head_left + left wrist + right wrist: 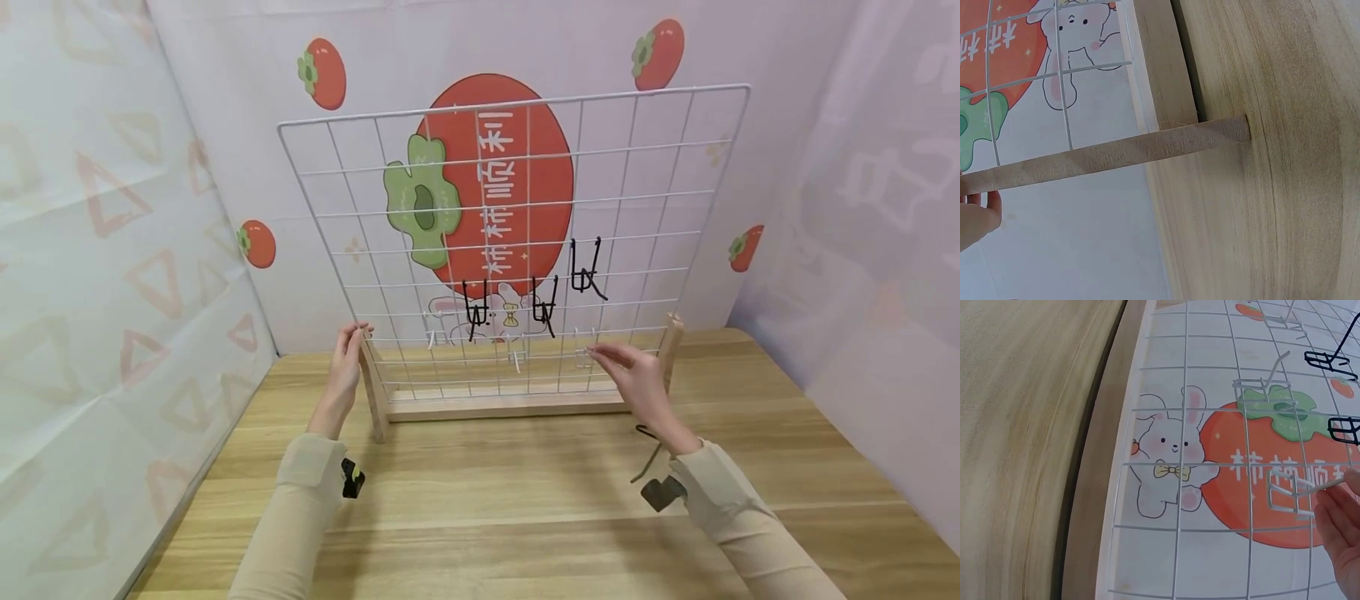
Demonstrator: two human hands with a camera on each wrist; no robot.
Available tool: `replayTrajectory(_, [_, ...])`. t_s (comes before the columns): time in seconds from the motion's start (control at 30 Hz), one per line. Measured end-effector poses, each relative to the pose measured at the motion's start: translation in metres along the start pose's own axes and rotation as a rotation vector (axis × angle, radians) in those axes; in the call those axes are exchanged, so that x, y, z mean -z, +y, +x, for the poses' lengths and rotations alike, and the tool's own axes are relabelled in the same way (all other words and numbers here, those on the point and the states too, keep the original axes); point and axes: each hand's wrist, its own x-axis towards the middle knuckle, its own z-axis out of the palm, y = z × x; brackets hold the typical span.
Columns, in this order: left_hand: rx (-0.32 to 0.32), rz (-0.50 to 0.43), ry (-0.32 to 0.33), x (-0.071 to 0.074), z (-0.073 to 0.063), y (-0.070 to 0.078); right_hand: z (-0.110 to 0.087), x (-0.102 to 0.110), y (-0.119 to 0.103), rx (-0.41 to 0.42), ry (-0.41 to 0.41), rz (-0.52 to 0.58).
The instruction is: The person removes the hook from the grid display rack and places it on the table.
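Observation:
A white wire grid panel (513,106) stands tilted in a wooden stand (510,407). At its left side my left hand (345,362) grips the upper end of the stand's wooden upright (1110,156); part of the fingers is hidden behind the wood. My right hand (637,379) pinches the prong of a white wire hook (1285,494), whose frame lies against the lower right of the grid. Two other white hooks, one (432,337) at left and one (517,358) mid-grid, hang on low wires. Above them hang black hooks (476,312) (544,308) (584,267).
The stand rests on a wood-grain table (480,500). A dark bent rod (649,462) shows beside the right wrist. Behind the grid is a white backdrop (225,50) printed with persimmons and a rabbit. A similar cloth wall (97,333) rises at left, another at right.

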Motion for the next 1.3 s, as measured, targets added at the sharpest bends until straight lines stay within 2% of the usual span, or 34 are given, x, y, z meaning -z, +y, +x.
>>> replayTrajectory(0.37, [0.004, 0.005, -0.006, 0.001, 0.001, 0.001, 0.009, 0.002, -0.003, -0.035, 0.016, 0.090])
replayTrajectory(0.6, [0.010, 0.015, -0.011, 0.002, 0.003, 0.000, 0.009, 0.004, 0.005, 0.000, 0.037, 0.159])
replayTrajectory(0.77, [0.015, 0.017, -0.011, 0.002, 0.002, 0.001, 0.004, 0.005, 0.017, 0.035, 0.032, 0.149])
replayTrajectory(1.03, [0.008, 0.000, -0.005, 0.002, 0.002, -0.001, 0.000, 0.014, -0.012, 0.081, 0.023, 0.057])
replayTrajectory(1.3, [0.006, -0.007, -0.005, 0.001, 0.002, -0.001, -0.006, 0.020, -0.014, 0.122, 0.007, -0.011])
